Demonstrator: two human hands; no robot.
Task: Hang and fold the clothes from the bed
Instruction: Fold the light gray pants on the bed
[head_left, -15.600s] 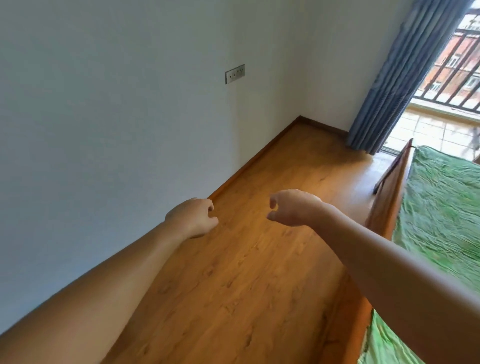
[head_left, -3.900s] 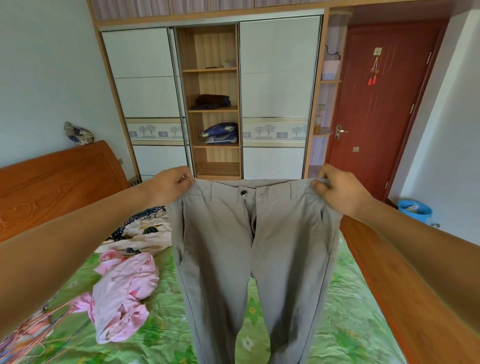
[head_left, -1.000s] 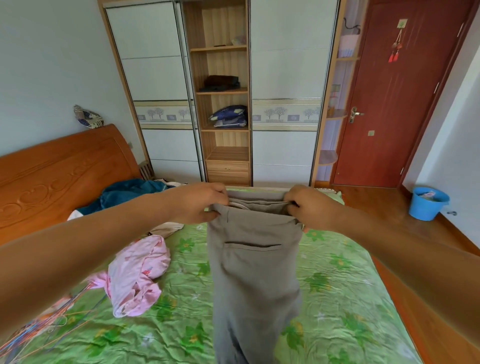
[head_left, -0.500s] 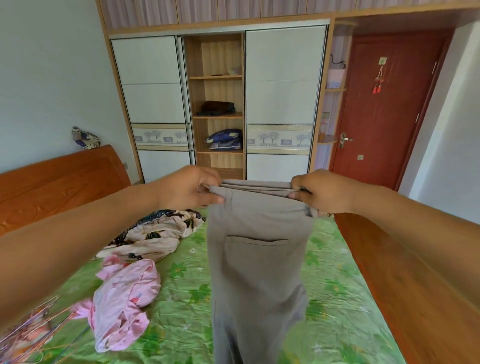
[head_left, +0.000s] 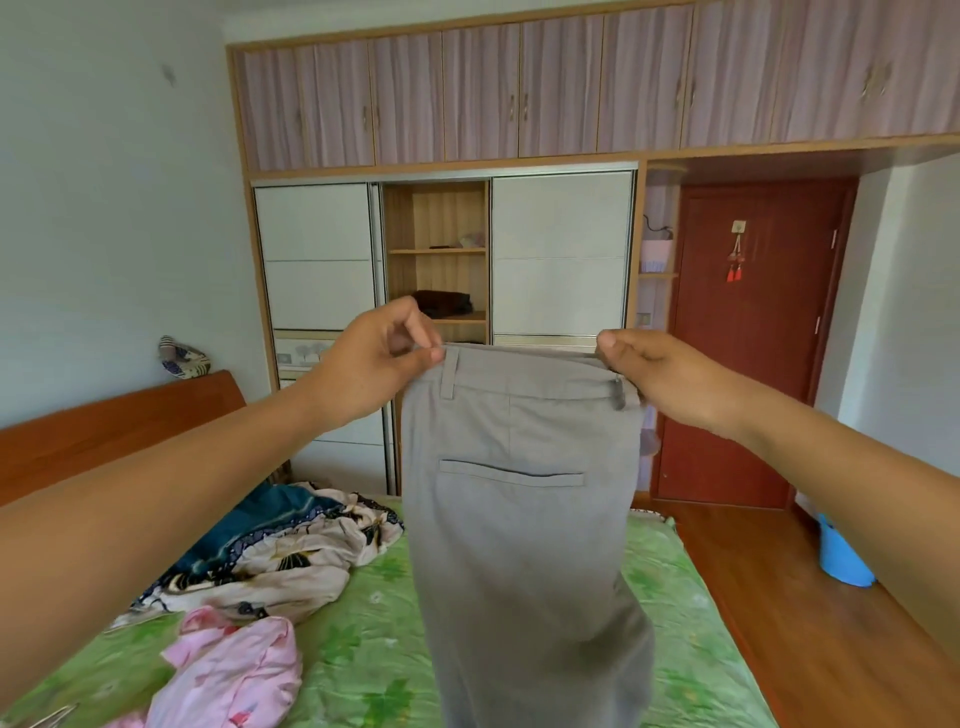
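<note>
From the head camera, the grey trousers (head_left: 519, 519) hang folded lengthwise in the air above the green bed (head_left: 363, 649). The left hand (head_left: 371, 364) pinches one end of the waistband between thumb and fingertips, and the right hand (head_left: 660, 376) has its fingers curled round the other end. A pink garment (head_left: 234, 670) and a patterned cloth heap (head_left: 270, 551) lie on the bed to the left.

The trousers (head_left: 519, 545) are matt grey woven cloth, smooth. The bed sheet (head_left: 363, 649) is green printed cloth, finely creased. The headboard (head_left: 104, 431) and floor (head_left: 779, 623) are polished wood with a soft gloss. The wardrobe doors (head_left: 561, 249) look smooth and matt white. The bucket (head_left: 841, 561) is blue plastic.
</note>
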